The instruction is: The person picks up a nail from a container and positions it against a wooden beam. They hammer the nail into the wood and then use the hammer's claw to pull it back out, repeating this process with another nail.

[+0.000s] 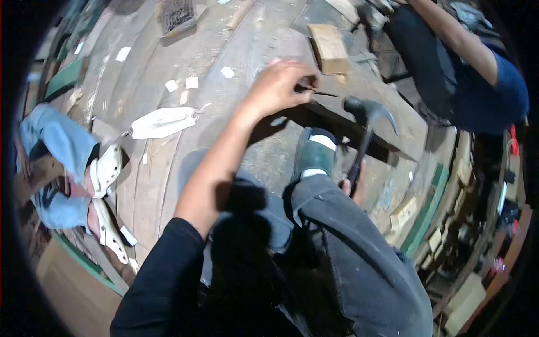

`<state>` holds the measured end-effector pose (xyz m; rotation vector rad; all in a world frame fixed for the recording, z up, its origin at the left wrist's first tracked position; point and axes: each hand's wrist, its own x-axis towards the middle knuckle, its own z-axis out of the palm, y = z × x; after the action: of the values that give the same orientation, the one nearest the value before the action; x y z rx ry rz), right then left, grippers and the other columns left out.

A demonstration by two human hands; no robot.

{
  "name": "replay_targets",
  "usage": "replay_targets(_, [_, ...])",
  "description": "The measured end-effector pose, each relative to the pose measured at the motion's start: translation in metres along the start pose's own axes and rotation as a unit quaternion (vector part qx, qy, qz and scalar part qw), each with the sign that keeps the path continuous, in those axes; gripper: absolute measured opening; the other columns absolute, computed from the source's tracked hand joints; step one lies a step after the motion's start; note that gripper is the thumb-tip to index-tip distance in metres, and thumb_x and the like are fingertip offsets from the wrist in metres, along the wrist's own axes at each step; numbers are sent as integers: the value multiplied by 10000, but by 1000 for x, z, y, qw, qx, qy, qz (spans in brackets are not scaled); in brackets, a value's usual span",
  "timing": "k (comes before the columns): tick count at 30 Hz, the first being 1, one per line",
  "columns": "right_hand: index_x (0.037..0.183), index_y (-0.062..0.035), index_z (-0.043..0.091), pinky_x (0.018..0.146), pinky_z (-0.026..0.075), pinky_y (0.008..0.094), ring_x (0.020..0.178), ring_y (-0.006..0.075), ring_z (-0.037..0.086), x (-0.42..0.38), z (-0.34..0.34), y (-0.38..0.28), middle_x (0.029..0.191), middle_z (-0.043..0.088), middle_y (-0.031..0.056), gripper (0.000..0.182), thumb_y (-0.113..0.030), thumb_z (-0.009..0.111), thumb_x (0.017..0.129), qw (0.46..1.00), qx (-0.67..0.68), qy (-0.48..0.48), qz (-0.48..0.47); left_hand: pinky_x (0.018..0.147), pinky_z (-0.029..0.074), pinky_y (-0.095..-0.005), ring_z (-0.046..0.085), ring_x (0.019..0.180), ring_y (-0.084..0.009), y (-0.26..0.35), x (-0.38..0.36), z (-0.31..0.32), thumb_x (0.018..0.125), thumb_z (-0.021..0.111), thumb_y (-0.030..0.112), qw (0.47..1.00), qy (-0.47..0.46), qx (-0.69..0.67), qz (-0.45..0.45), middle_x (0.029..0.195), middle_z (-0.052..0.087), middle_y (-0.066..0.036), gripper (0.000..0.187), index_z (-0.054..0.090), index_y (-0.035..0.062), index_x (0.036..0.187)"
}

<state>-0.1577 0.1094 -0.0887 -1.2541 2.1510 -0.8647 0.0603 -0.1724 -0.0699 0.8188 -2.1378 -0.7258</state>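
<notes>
My left hand [281, 84] reaches out ahead with thumb and fingers pinched together around a nail [324, 94], thin and dark, pointing to the right. In my right hand [359, 185], partly hidden behind my knee, is the handle of a claw hammer [365, 132]. Its dark head is raised, with the curved claw toward the right. Below both hands a long dark strip of wood [342, 126] runs from near my left wrist down to the right, just past my green shoe [318, 151]. The hammer head and the nail are apart.
A pale wooden block [329, 50] lies beyond my left hand. A tray of small dark pieces [178, 17] sits at the back. A white face mask [164, 122] and paper scraps lie on the boards. One person [455, 67] crouches right; another's legs [67, 151] are left.
</notes>
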Motion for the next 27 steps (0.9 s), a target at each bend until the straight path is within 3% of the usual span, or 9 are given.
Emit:
replay_targets(1, [1552, -72, 277, 1074, 350, 351, 1309, 279, 462, 3, 5, 6, 1487, 419, 220, 591, -127, 479, 999, 999, 49, 5, 1, 795, 511, -341, 667, 828, -208, -1, 5, -9, 763, 740, 101, 995, -15, -97, -28, 858, 691, -79, 199, 685, 61, 950])
replay_targets(5, [1553, -48, 263, 1090, 327, 342, 1327, 280, 444, 9, 9, 18, 1498, 410, 219, 603, -157, 485, 1004, 990, 141, 19, 15, 751, 495, -250, 614, 815, -72, -29, -2, -65, 815, 774, 69, 935, 168, -248, -192, 832, 681, 10, 148, 698, 43, 939])
replay_targets(7, [1553, -47, 264, 1091, 325, 343, 1330, 279, 441, 10, 8, 20, 1498, 409, 219, 605, -162, 488, 1003, 991, 131, 21, 23, 763, 520, -253, 645, 776, -103, -58, -9, -89, 795, 795, 71, 881, 337, -276, -186, 842, 701, -27, 188, 709, 25, 956])
replay_targets(8, [1553, -47, 264, 1092, 325, 343, 1332, 279, 440, 11, 8, 20, 1498, 409, 219, 607, -165, 490, 1003, 992, 125, 19, 25, 762, 530, -235, 653, 837, -102, -81, -16, -103, 822, 768, 22, 870, 370, -220, -239, 871, 705, -45, 176, 710, 27, 988])
replay_targets(10, [1553, -46, 264, 1094, 323, 344, 1335, 278, 437, 11, 6, 22, 1499, 408, 220, 610, -170, 494, 1002, 992, 118, 19, 28, 745, 559, -246, 663, 799, -130, -126, -26, -135, 822, 750, -27, 820, 421, -293, -253, 866, 702, -72, 169, 705, 0, 983])
replay_targets(12, [1553, -46, 264, 1095, 321, 345, 1338, 277, 434, 12, 5, 23, 1500, 408, 220, 613, -176, 497, 1002, 993, 115, 16, 29, 742, 560, -246, 675, 795, -143, -164, -35, -158, 814, 759, -27, 808, 470, -242, -261, 860, 700, -74, 162, 703, -24, 966])
replay_targets(21, [1553, -44, 265, 1101, 313, 348, 1352, 274, 421, 17, 2, 23, 1502, 405, 223, 627, -200, 513, 999, 993, 114, 2, 35, 679, 526, -250, 673, 760, -114, -254, -25, -204, 748, 828, 39, 865, 393, -58, -305, 843, 722, -68, 206, 736, 9, 930])
replay_targets(25, [1553, -43, 266, 1104, 310, 349, 1359, 273, 415, 8, -6, 18, 1503, 404, 224, 633, -211, 520, 998, 993, 108, -8, 43, 738, 525, -306, 685, 827, -163, -256, -5, -205, 807, 792, 185, 887, 362, 68, -280, 886, 736, -58, 240, 733, 23, 975])
replay_targets(27, [1553, -42, 266, 1105, 308, 350, 1362, 272, 412, 0, -14, 8, 1504, 403, 224, 637, -217, 524, 997, 993, 104, -21, 56, 792, 503, -243, 637, 906, -112, -250, 6, -202, 868, 749, 152, 912, 327, 34, -245, 993, 717, -48, 277, 697, 2, 1095])
